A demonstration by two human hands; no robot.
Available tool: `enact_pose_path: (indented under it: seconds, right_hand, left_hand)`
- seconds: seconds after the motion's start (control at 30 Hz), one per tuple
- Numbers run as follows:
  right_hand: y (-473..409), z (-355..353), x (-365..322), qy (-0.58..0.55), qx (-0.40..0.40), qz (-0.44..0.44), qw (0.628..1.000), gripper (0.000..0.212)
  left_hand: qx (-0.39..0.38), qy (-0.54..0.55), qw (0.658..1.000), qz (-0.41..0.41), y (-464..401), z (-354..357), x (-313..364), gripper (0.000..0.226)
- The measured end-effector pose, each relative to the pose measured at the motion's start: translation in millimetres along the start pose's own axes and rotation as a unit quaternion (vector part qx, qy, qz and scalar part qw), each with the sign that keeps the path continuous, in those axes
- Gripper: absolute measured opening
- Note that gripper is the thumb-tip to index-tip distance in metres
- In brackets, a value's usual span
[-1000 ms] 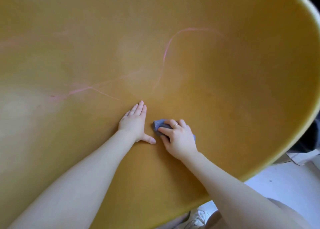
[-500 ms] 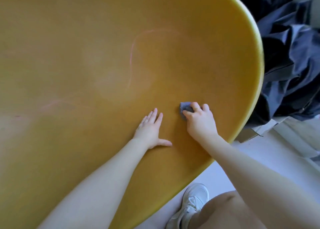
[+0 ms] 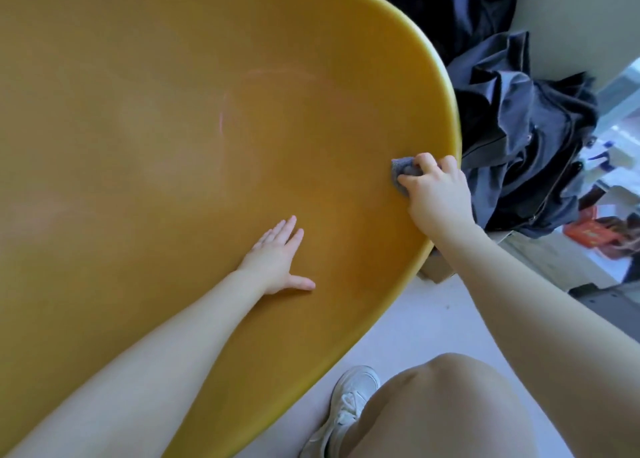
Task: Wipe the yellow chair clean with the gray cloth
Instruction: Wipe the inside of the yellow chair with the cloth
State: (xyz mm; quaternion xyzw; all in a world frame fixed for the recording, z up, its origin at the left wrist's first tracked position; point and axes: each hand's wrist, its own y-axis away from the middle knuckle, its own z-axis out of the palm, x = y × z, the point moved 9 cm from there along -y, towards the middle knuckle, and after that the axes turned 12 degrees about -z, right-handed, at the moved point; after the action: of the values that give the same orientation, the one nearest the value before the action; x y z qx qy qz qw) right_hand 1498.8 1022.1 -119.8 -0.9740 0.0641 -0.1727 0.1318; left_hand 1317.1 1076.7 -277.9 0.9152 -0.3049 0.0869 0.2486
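- The yellow chair (image 3: 173, 128) fills most of your view: a broad, smooth, curved shell with a rounded rim running down the right side and sweeping back toward the bottom left.
- Its surface is a matte mustard yellow; faint pink marks (image 3: 221, 125) show near the middle, one short upright streak and a paler arc above it.
- The gray cloth (image 3: 403, 172) sits on the chair's surface just inside the right rim, bunched small, with only its left edge showing beyond your fingers.
- Your right hand (image 3: 436, 194) grips that cloth, fingers curled over it and knuckles up, pressing it against the shell close to the rim.
- Your left hand (image 3: 277, 260) lies flat on the chair, lower and toward the middle, fingers straight and close together, thumb spread out to the right; it holds nothing.
- The two hands are well apart, with bare yellow surface between them.
- Beyond the rim on the right, a heap of dark blue clothing (image 3: 519, 139) lies crumpled, near your right hand but off the chair.
- Below it you see a pale floor (image 3: 415, 326) and the corner of a cardboard box (image 3: 438, 270) just past the chair's edge.
- Further right there is an orange packet (image 3: 585, 232) among some blurred clutter that is too unclear to name.
- At the bottom your bare knee (image 3: 440, 398) rises into view, with a white sneaker (image 3: 349, 398) on the floor just beside the chair's lower rim.
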Motion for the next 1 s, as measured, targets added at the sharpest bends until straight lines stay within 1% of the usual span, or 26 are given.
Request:
enact_pose_path:
  seconds: [0.07, 0.17, 0.23, 0.3, 0.37, 0.4, 0.43, 0.5, 0.57, 0.67, 0.73, 0.8, 0.87, 0.9, 0.93, 1.0]
  right_hand:
    - [7, 8, -18, -0.038, -0.036, 0.008, 0.999, 0.016]
    - [44, 39, -80, -0.101, -0.124, -0.037, 0.986, 0.017]
    - [55, 41, -110, -0.124, -0.115, -0.067, 0.983, 0.017]
    - [54, 47, -120, -0.151, -0.146, -0.102, 0.972, 0.024]
    - [43, 55, -106, -0.144, -0.175, -0.135, 0.965, 0.026]
    - [33, 51, -95, -0.125, -0.163, -0.148, 0.967, 0.023]
    - [20, 44, -78, -0.090, -0.129, -0.153, 0.976, 0.018]
    - [-6, 32, -36, -0.043, -0.061, -0.113, 0.991, 0.020]
    - [-29, 21, -6, -0.015, -0.009, -0.078, 0.997, 0.025]
    - [-51, 3, 10, 0.014, 0.071, -0.023, 0.997, 0.023]
    - [-47, 14, -3, 0.007, 0.073, -0.001, 0.997, 0.024]
    - [-31, 39, -39, -0.004, 0.040, -0.023, 0.999, 0.029]
    - [-16, 62, -76, -0.028, 0.003, -0.057, 0.998, 0.040]
    - [-12, 69, -88, -0.043, -0.010, -0.069, 0.997, 0.040]
    - [-10, 73, -94, -0.053, -0.018, -0.082, 0.995, 0.035]
    - [-17, 68, -91, -0.046, -0.011, -0.123, 0.991, 0.029]
  left_hand:
    - [-0.011, -0.003, 0.999, 0.031, 1, 3, 11, 0.110]
    - [-0.012, -0.004, 0.999, 0.029, -1, 5, 16, 0.116]
    - [-0.010, -0.005, 1.000, 0.028, -2, 5, 17, 0.117]
    - [-0.006, -0.016, 0.999, 0.030, -2, 4, 16, 0.118]
    - [-0.002, -0.032, 0.999, 0.035, -4, 3, 14, 0.118]
    - [-0.002, -0.039, 0.998, 0.038, -5, 3, 13, 0.117]
    - [-0.004, -0.043, 0.998, 0.040, -6, 3, 12, 0.115]
    - [-0.016, -0.045, 0.998, 0.045, -7, 3, 12, 0.111]
    - [-0.035, -0.044, 0.997, 0.049, -9, 2, 11, 0.104]
    - [-0.046, -0.050, 0.996, 0.056, -13, -8, 12, 0.094]
    - [-0.026, -0.042, 0.997, 0.059, -20, -21, 15, 0.084]
    - [0.017, -0.028, 0.998, 0.061, -29, -37, 18, 0.075]
    - [0.063, -0.030, 0.996, 0.061, -39, -49, 20, 0.070]
    - [0.079, -0.035, 0.995, 0.058, -44, -53, 20, 0.071]
    - [0.092, -0.039, 0.994, 0.053, -49, -56, 20, 0.073]
    - [0.108, -0.052, 0.992, 0.034, -58, -63, 18, 0.084]
